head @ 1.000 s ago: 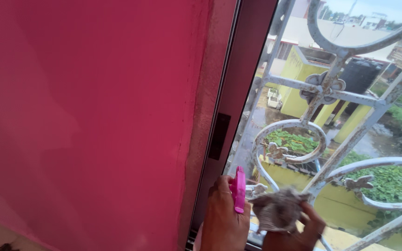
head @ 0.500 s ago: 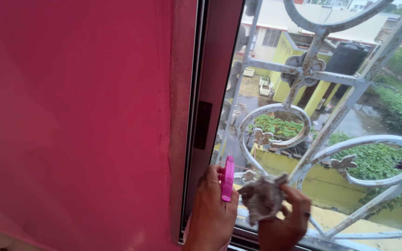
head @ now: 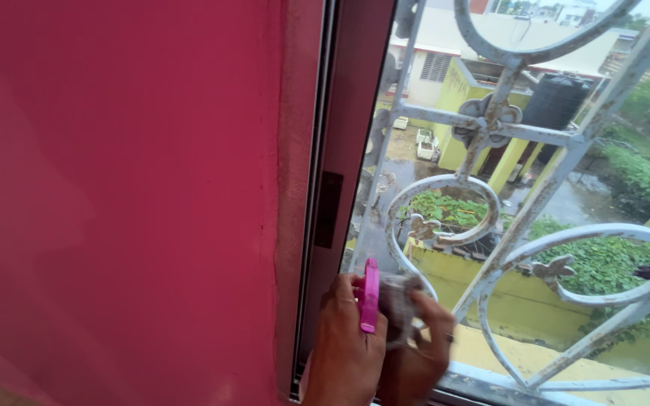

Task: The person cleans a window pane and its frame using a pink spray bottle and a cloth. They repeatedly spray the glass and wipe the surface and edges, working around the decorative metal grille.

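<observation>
The left hand [head: 344, 342] is closing around a pink plastic sprayer [head: 369, 295], its slim trigger head standing upright above the knuckles and pointing at the glass [head: 415, 150], seemingly so the nozzle is facing the pane. Just beside it, touching, the right hand [head: 415, 349] is clutching a crumpled grey rag [head: 395, 299], pressing the soft wad against the pane's bottom left corner, close to the dark frame [head: 355, 113]. Left of the frame, the pink wall [head: 114, 188] is showing a matte, slightly rough paint. Beyond the glass, a white metal grille [head: 490, 135] is curling in scrolls, its paint chipping and rusting.
</observation>
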